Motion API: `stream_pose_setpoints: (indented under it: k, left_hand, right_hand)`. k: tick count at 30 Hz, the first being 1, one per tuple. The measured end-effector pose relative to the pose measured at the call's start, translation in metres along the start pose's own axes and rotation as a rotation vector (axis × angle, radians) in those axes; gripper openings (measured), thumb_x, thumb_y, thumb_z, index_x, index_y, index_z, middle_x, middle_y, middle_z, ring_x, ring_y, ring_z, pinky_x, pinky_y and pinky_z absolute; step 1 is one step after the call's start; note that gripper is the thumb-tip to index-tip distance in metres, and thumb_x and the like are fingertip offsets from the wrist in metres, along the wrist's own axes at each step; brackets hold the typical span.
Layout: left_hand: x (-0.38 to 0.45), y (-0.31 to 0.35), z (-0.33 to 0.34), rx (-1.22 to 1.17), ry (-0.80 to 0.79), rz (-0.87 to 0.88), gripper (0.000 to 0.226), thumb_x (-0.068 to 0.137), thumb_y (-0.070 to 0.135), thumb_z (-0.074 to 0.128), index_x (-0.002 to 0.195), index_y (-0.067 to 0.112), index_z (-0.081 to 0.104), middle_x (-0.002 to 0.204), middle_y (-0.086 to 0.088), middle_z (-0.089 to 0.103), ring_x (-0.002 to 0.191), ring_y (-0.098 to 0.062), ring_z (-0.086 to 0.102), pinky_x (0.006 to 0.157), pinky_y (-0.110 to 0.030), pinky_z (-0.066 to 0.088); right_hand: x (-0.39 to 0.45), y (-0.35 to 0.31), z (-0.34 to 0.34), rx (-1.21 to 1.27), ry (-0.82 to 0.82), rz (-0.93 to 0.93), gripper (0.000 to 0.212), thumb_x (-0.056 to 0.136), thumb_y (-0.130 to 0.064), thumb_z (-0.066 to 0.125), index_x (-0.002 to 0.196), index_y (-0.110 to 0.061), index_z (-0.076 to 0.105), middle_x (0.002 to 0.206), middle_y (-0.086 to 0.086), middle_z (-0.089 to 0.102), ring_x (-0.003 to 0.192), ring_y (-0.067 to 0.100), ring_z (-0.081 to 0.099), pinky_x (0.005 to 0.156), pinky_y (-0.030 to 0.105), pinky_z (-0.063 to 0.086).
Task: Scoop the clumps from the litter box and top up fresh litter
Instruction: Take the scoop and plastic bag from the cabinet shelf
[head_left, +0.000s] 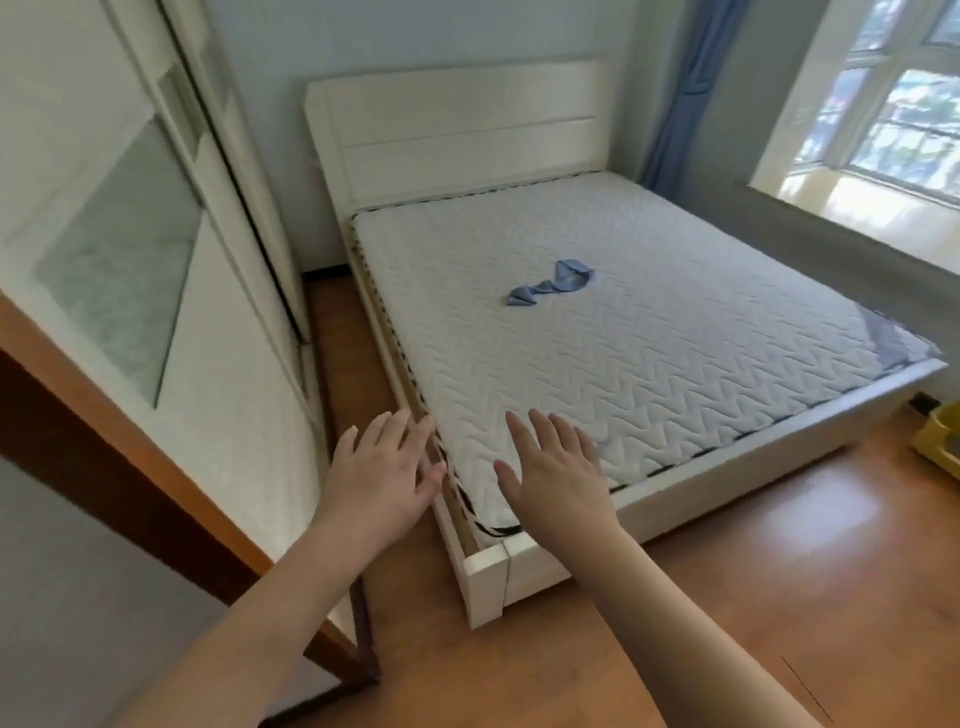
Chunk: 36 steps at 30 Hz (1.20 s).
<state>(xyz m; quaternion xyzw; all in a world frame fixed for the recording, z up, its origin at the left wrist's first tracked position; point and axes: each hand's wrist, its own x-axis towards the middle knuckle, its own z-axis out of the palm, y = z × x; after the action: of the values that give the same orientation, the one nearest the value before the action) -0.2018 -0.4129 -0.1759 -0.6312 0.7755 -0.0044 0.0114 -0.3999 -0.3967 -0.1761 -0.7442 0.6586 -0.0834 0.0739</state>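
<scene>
Litter box is probably the yellow container (940, 441) cut off at the right edge of the view, on the wooden floor (701, 597) just past the foot of the bed (727, 467); only a corner shows, so that reading is a guess, and no scoop or bag of fresh litter can be seen. Two hands are in view, both empty. The left hand (382, 475) and the right hand (556, 478) are stretched out ahead, palms down and fingers spread, holding nothing, over the near corner of the bare mattress (623, 322). They look like hands raised for balance or show while walking in, not hands at work, since nothing within reach belongs to the task. One strip of blue cloth (553, 285) lies alone near the middle of the mattress, possibly a curtain tie, matching the one blue curtain (685, 93) beside the single window (904, 98). A wardrobe (171, 218) with sliding doors stands on the left. No scooping has begun; the likely next step is turning right toward the yellow container.
</scene>
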Motion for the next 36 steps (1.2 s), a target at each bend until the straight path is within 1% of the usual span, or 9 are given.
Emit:
stream_pose_setpoints:
  k: [3, 9, 13, 16, 18, 20, 23, 28, 36]
  left_hand:
    - [0.002, -0.027, 0.001, 0.003, 0.001, -0.097, 0.066, 0.098, 0.059, 0.013, 0.156, 0.028, 0.015, 0.162, -0.003, 0.019, 0.149, -0.020, 0.016, 0.119, -0.043, 0.016]
    - [0.005, -0.086, 0.001, 0.025, 0.052, -0.215, 0.074, 0.093, 0.060, -0.001, 0.154, 0.027, 0.022, 0.161, -0.002, 0.025, 0.149, -0.020, 0.019, 0.120, -0.043, 0.019]
    - [0.021, -0.115, -0.010, 0.007, 0.090, -0.302, 0.063, 0.100, 0.054, 0.016, 0.156, 0.026, 0.013, 0.163, -0.003, 0.015, 0.151, -0.020, 0.010, 0.122, -0.042, 0.013]
    - [0.030, -0.132, -0.016, 0.038, 0.117, -0.352, 0.061, 0.100, 0.050, 0.023, 0.155, 0.022, 0.021, 0.161, -0.007, 0.023, 0.149, -0.024, 0.018, 0.121, -0.044, 0.018]
    - [0.031, -0.139, -0.018, 0.064, 0.109, -0.375, 0.062, 0.100, 0.049, 0.024, 0.154, 0.019, 0.025, 0.159, -0.010, 0.027, 0.148, -0.027, 0.021, 0.120, -0.045, 0.021]
    - [0.034, -0.144, -0.016, 0.082, 0.097, -0.375, 0.062, 0.102, 0.049, 0.021, 0.156, 0.019, 0.015, 0.162, -0.010, 0.017, 0.150, -0.027, 0.012, 0.121, -0.046, 0.014]
    - [0.037, -0.147, -0.017, 0.105, 0.085, -0.410, 0.063, 0.103, 0.049, 0.018, 0.156, 0.018, 0.005, 0.164, -0.009, 0.006, 0.151, -0.027, 0.003, 0.122, -0.047, 0.008]
    - [0.044, -0.145, -0.006, 0.172, 0.069, -0.462, 0.064, 0.103, 0.048, 0.019, 0.156, 0.014, 0.005, 0.163, -0.014, 0.008, 0.151, -0.032, 0.003, 0.121, -0.051, 0.006]
    - [0.051, -0.152, 0.019, 0.220, 0.224, -0.670, 0.068, 0.102, 0.045, 0.027, 0.156, 0.011, 0.005, 0.162, -0.018, 0.002, 0.150, -0.036, -0.007, 0.120, -0.052, -0.008]
  right_hand:
    - [0.033, -0.022, 0.008, 0.014, -0.013, -0.105, 0.060, 0.100, -0.049, 0.024, 0.153, -0.026, 0.006, 0.161, 0.004, 0.010, 0.148, 0.024, 0.004, 0.121, 0.042, 0.004]
    - [0.101, -0.089, 0.029, 0.034, -0.003, -0.314, 0.060, 0.099, -0.049, 0.025, 0.152, -0.026, 0.010, 0.159, 0.003, 0.016, 0.147, 0.023, 0.010, 0.120, 0.041, 0.006]
    - [0.140, -0.132, 0.031, 0.046, 0.019, -0.429, 0.059, 0.100, -0.048, 0.027, 0.152, -0.027, 0.012, 0.159, 0.002, 0.018, 0.147, 0.022, 0.012, 0.120, 0.041, 0.010]
    - [0.168, -0.159, 0.025, 0.047, 0.074, -0.502, 0.054, 0.102, -0.043, 0.025, 0.152, -0.026, 0.014, 0.158, 0.001, 0.021, 0.146, 0.020, 0.016, 0.119, 0.040, 0.013]
    - [0.184, -0.174, 0.021, 0.066, 0.123, -0.537, 0.051, 0.103, -0.039, 0.027, 0.151, -0.024, 0.020, 0.156, 0.001, 0.027, 0.144, 0.019, 0.022, 0.117, 0.038, 0.017]
    - [0.198, -0.188, 0.018, 0.126, 0.116, -0.563, 0.050, 0.103, -0.036, 0.027, 0.151, -0.024, 0.022, 0.155, -0.001, 0.030, 0.143, 0.016, 0.024, 0.116, 0.035, 0.017]
    - [0.216, -0.211, 0.017, 0.238, 0.025, -0.619, 0.049, 0.103, -0.034, 0.025, 0.151, -0.024, 0.021, 0.156, -0.004, 0.026, 0.143, 0.014, 0.022, 0.115, 0.034, 0.018]
    - [0.245, -0.259, 0.018, 0.435, -0.161, -0.734, 0.051, 0.102, -0.033, 0.028, 0.152, -0.022, 0.019, 0.157, -0.002, 0.025, 0.144, 0.016, 0.022, 0.117, 0.038, 0.022]
    - [0.276, -0.315, 0.021, 0.740, -0.454, -0.793, 0.057, 0.104, -0.036, 0.024, 0.154, -0.019, 0.003, 0.162, -0.004, 0.007, 0.147, 0.011, 0.009, 0.115, 0.024, 0.010]
